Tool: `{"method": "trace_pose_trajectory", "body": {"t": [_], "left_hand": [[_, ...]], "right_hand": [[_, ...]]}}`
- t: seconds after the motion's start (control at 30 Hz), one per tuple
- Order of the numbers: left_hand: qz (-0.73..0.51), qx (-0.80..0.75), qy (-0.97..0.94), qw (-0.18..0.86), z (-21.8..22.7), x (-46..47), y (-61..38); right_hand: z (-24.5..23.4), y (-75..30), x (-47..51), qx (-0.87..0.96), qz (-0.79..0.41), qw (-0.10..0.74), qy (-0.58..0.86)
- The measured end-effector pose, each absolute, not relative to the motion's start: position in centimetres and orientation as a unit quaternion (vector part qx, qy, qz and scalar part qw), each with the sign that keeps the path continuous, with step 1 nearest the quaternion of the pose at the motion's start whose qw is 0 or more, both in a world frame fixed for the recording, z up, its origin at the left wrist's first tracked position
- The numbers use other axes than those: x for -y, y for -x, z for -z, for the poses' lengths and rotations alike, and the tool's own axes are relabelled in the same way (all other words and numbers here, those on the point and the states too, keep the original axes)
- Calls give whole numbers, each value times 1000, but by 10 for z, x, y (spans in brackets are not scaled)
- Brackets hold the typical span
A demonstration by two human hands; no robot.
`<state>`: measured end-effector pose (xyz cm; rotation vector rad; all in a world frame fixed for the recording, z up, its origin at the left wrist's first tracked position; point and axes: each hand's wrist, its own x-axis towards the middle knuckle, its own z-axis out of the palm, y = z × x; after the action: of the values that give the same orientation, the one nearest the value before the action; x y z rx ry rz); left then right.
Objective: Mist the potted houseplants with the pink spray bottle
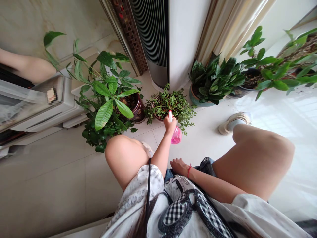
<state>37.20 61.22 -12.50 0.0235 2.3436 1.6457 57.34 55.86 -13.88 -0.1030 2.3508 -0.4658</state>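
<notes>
My left hand (169,125) is wrapped round the neck of a spray bottle with a pink see-through body (176,136). The bottle's white head with a red tip (170,114) points at a low, bushy potted plant (173,102) just in front. Most of that plant's pot is hidden by leaves. Close to my lap, my right hand (180,166) holds nothing, its fingers stretched out and a little apart. A red string bracelet (189,170) circles that wrist.
A broad-leaved plant in a dark red pot (138,110) stands left; a snake plant (213,81) and a thick-leaved plant (269,69) stand right. Behind is a tall air conditioner (183,43) beside a curtain (223,26). Another person's arm (27,64) shows at far left, near a cabinet (49,109).
</notes>
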Motion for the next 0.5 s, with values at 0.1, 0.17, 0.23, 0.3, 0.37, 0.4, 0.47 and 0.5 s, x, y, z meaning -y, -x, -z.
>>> {"method": "trace_pose_trajectory", "body": {"t": [0.1,0.17,0.23,0.3,0.37,0.4,0.47,0.5], "left_hand": [[-568,-812,7,133,125,-612,-369],[-571,-812,1,121,125,-612,-368],[-580,-807,-22,114,127,-612,-368],[-588,-799,-50,114,128,-612,-368],[-587,-800,-56,116,130,-612,-367],[-582,-804,-46,115,131,-612,-366],[-571,-813,-16,110,133,-612,-364],[-569,-815,-5,109,133,-611,-363]], "right_hand": [[139,-573,-558,-912,180,366,42],[139,-573,-558,-912,180,366,43],[140,-573,-559,-912,180,366,44],[141,-574,-559,-911,179,368,47],[142,-574,-559,-911,178,369,51],[143,-574,-559,-911,178,369,53],[144,-574,-559,-911,177,368,55],[144,-574,-559,-911,177,367,55]]}}
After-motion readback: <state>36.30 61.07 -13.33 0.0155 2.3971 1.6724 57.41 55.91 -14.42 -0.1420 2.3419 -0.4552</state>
